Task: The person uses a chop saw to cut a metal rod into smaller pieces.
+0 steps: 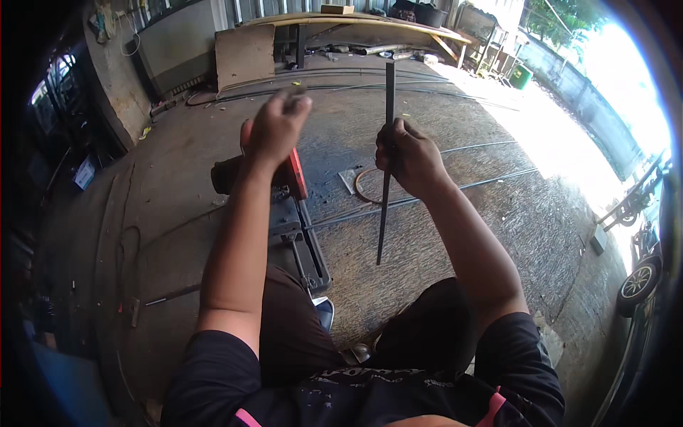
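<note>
My right hand is closed around a long dark metal bar, held nearly upright. The bar sticks out above the fist, and its lower end hangs over the floor. To the left, my left hand is raised above a cut-off saw with its fingers curled. What lies in those fingers, if anything, is hidden. The cut-off saw stands on the floor in front of my left leg. It has a red guard, a dark motor and a grey base with a clamp screw; my left forearm hides part of it.
Long thin metal rods lie across the floor right of the saw. A copper-coloured ring is beside them. At the back stands a long bench, with a brown board leaning nearby. A wheel shows at the far right.
</note>
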A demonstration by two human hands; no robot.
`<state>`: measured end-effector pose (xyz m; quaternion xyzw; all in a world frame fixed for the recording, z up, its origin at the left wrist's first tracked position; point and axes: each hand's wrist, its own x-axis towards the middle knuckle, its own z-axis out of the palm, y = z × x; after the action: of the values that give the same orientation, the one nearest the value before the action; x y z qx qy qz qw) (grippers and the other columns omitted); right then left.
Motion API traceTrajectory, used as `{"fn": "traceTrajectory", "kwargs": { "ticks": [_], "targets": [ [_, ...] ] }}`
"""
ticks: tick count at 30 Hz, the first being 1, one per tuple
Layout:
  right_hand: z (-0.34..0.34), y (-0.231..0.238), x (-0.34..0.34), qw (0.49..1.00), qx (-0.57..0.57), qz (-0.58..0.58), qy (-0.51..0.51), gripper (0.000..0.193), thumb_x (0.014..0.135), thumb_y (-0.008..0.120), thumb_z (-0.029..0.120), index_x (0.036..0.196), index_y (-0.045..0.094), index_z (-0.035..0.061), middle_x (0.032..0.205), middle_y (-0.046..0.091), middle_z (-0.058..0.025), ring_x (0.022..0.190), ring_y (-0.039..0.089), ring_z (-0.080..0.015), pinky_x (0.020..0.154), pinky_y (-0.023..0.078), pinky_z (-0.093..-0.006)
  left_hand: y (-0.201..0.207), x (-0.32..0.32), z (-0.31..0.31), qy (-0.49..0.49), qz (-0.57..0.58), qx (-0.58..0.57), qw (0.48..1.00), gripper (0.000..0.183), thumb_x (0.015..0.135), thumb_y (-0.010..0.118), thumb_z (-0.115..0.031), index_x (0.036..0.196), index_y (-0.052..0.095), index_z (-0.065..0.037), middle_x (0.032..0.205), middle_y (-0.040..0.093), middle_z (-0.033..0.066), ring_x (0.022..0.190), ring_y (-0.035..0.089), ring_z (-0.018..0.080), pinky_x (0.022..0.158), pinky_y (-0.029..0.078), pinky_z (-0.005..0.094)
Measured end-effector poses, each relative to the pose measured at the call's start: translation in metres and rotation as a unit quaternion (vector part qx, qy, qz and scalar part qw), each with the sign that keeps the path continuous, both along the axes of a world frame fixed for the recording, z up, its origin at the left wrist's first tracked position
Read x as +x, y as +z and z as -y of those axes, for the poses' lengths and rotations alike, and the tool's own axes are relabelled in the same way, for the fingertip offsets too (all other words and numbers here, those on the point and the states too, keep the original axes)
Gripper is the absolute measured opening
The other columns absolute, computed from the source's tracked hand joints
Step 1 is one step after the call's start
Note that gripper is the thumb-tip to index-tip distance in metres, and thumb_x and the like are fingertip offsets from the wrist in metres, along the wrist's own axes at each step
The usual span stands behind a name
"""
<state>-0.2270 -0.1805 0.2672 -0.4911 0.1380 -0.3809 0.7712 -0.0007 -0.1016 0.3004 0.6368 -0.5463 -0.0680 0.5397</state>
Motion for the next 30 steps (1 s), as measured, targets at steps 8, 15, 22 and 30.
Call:
{"fn": "traceTrajectory", "kwargs": {
  "ticks": [8,15,22,30],
  "targets": [
    [-0.067,-0.006,0.010,0.990,-0.071,-0.080,-0.087,0.034,0.097,0.048,0.034,0.105,0.050,0.0008,0.078,0.054,-0.0036,0.064,0.052,-0.0122,0.058,0.044,-0.0255,-0.005,-0.075,-0.031,-0.313,-0.066,-0.036,0.947,0.024,0.093,0.058,-0.021,0.105,0.059,0.000,0.084,0.063,0.0032,0.082,0.060,0.0094,0.075,0.047,0.0242],
    [-0.069,-0.023,0.015,0.991,-0.107,-0.062,0.049,0.040,0.094,0.053,0.035,0.113,0.051,0.0001,0.090,0.059,-0.0069,0.085,0.059,-0.0166,0.076,0.047,-0.0300,0.001,-0.059,-0.045,-0.299,-0.098,-0.075,0.946,0.012,0.091,0.057,-0.009,0.099,0.061,0.000,0.081,0.064,0.0043,0.077,0.061,0.0098,0.072,0.048,0.0237],
    [-0.061,-0.058,0.022,0.925,-0.294,-0.193,0.141,0.027,0.089,0.060,0.012,0.113,0.059,-0.0001,0.105,0.065,-0.0096,0.100,0.060,-0.0166,0.090,0.046,-0.0326,0.014,-0.044,-0.056,-0.276,-0.119,-0.147,0.942,0.015,0.091,0.056,-0.009,0.100,0.063,0.002,0.084,0.065,0.0072,0.079,0.062,0.0133,0.076,0.050,0.0275],
    [-0.059,-0.063,0.023,0.909,-0.309,-0.237,0.148,0.016,0.083,0.063,0.003,0.098,0.061,-0.0010,0.091,0.065,-0.0081,0.087,0.062,-0.0150,0.082,0.048,-0.0301,0.017,-0.026,-0.055,-0.335,-0.119,-0.189,0.916,0.029,0.096,0.047,-0.021,0.105,0.061,0.002,0.082,0.063,0.0091,0.074,0.061,0.0147,0.070,0.051,0.0295]
  ]
}}
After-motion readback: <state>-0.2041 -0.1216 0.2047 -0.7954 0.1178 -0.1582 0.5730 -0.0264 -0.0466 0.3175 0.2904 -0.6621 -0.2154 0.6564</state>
